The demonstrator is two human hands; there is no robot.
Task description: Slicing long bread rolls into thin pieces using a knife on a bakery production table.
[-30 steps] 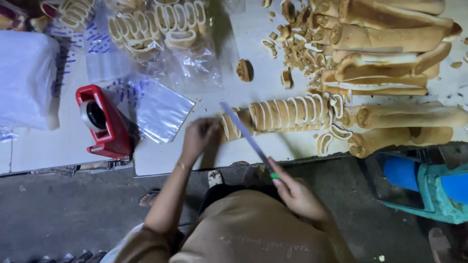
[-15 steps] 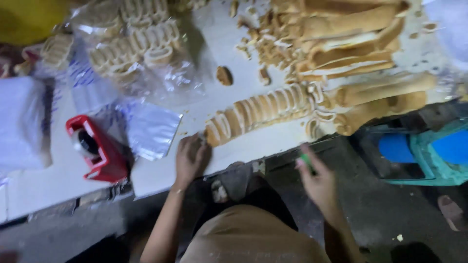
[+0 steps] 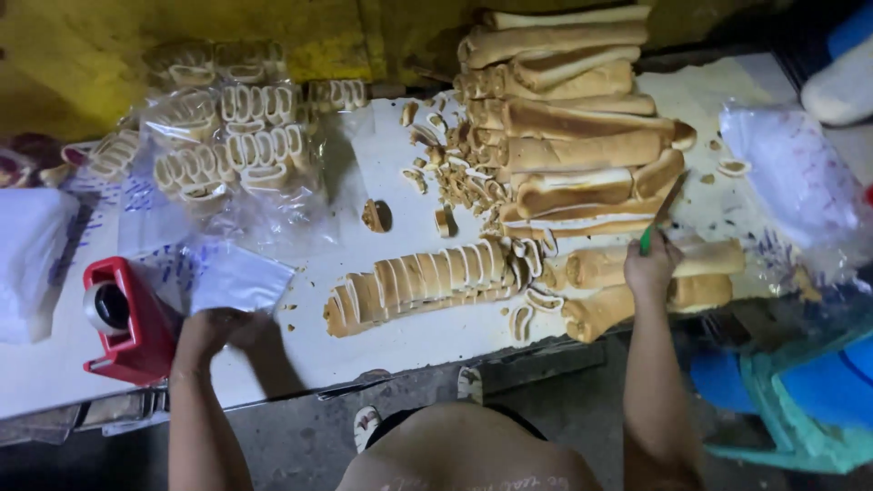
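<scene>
The right hand (image 3: 650,270) held a green-handled knife (image 3: 661,211) tight, just right of the sliced loaf (image 3: 427,282). The left hand (image 3: 211,329) lay open, left of it. The blade could slip and nick fingers.

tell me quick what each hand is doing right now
Left hand: rests on the table edge beside the clear bags, holding nothing that shows.
Right hand: closed on a green-handled knife, over the bread rolls.
</scene>
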